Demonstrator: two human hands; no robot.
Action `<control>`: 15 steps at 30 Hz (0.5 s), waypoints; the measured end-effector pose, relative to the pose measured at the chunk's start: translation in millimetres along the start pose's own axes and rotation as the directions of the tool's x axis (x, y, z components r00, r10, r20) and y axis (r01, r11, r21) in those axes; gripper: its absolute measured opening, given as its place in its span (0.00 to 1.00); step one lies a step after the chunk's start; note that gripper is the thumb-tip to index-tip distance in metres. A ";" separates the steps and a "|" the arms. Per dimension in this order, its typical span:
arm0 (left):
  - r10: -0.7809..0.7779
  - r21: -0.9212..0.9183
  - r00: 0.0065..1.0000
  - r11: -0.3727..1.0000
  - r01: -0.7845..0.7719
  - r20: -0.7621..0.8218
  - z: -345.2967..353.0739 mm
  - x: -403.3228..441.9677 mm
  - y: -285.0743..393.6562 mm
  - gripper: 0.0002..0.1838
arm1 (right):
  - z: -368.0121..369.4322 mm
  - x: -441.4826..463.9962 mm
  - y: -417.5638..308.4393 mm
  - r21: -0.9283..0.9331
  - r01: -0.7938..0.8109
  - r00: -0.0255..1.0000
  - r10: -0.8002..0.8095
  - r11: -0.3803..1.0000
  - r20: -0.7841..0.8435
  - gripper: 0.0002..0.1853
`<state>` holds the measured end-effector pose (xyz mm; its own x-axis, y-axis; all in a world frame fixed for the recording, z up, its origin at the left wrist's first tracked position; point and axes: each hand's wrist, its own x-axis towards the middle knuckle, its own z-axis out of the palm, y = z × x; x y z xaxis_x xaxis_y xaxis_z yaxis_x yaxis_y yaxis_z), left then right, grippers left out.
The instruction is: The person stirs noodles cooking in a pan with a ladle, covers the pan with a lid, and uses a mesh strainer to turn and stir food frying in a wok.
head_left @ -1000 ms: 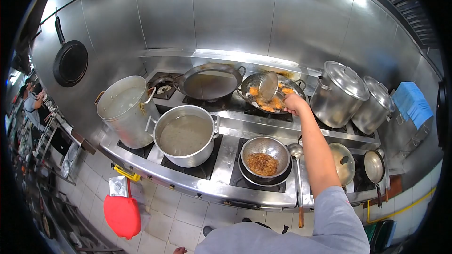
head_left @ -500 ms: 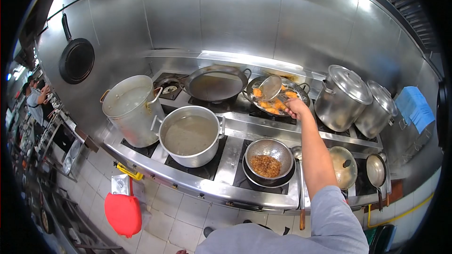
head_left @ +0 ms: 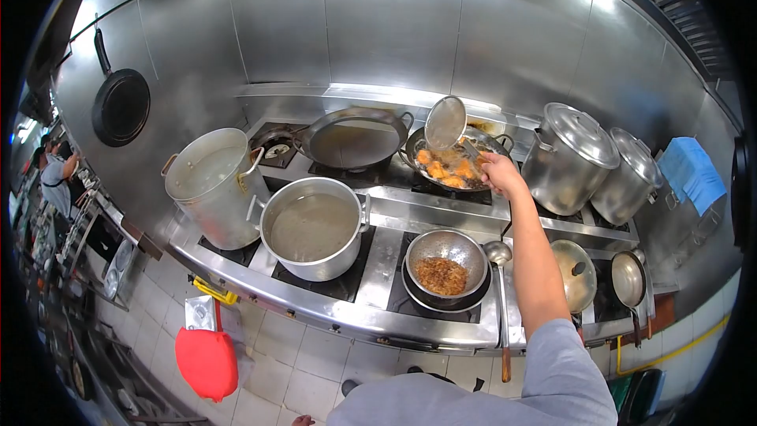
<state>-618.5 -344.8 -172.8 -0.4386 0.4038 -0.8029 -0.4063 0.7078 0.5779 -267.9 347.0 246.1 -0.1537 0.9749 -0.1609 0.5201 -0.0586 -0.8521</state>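
Observation:
My right hand (head_left: 500, 173) is wrapped round the handle of a round mesh skimmer (head_left: 446, 123). The skimmer's head is tilted up over the back left of a wok (head_left: 505, 142), and no food shows on its mesh. Orange-brown fried pieces (head_left: 446, 166) lie in bubbling oil in that wok, mostly towards the front and left. Only a sliver of my left hand (head_left: 303, 420) shows at the bottom edge, low beside my body and away from the stove; its fingers cannot be made out.
A second wok (head_left: 355, 138) of dark liquid stands to the left, near two large open pots (head_left: 311, 225) (head_left: 213, 170). Lidded pots (head_left: 572, 158) stand right. In front are a perforated bowl (head_left: 446, 256) with brown bits, a ladle (head_left: 502, 292) and a red-covered bin (head_left: 206, 363).
The skimmer's head has risen from the oil and turned more upright, facing me. The fried pieces have shifted together in the wok. My view has moved slightly.

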 end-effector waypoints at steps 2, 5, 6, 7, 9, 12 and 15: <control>0.045 -0.024 0.999 0.999 -0.045 0.012 0.0 3.9 0.9 0.26 | -5.5 -4.6 4.1 0.111 0.060 0.995 -0.051 0.992 -0.082 0.26; 0.056 -0.022 0.998 0.998 -0.055 0.042 0.1 6.7 1.0 0.26 | -8.5 -17.4 11.5 0.248 0.119 0.977 -0.068 0.962 -0.205 0.23; 0.050 -0.010 0.998 0.999 -0.049 0.047 0.1 7.3 1.5 0.26 | -10.0 -19.5 17.9 0.246 0.117 0.976 -0.065 0.962 -0.210 0.23; 0.042 -0.002 0.998 0.999 -0.042 0.051 0.8 9.1 2.4 0.26 | -11.4 -19.7 26.9 0.307 0.132 0.978 -0.075 0.943 -0.192 0.16; 0.028 0.015 0.998 0.999 -0.029 0.059 1.1 12.1 1.1 0.26 | -12.8 -19.3 44.4 0.367 0.143 0.980 -0.080 0.919 -0.181 0.11; 0.012 0.038 0.998 0.999 -0.015 0.069 0.2 18.7 2.3 0.26 | -13.3 -24.7 66.2 0.498 0.088 0.986 -0.004 0.863 -0.167 0.08; -0.002 0.052 0.997 0.999 -0.002 0.080 -0.1 24.2 3.5 0.25 | -11.3 -36.8 88.7 0.600 0.098 0.985 0.008 0.794 -0.172 0.14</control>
<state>-630.6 -332.6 -190.2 -0.3717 0.4473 -0.8135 -0.3637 0.7360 0.5709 -206.6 308.3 182.0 -0.0030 0.9968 -0.0799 -0.1064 -0.0798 -0.9911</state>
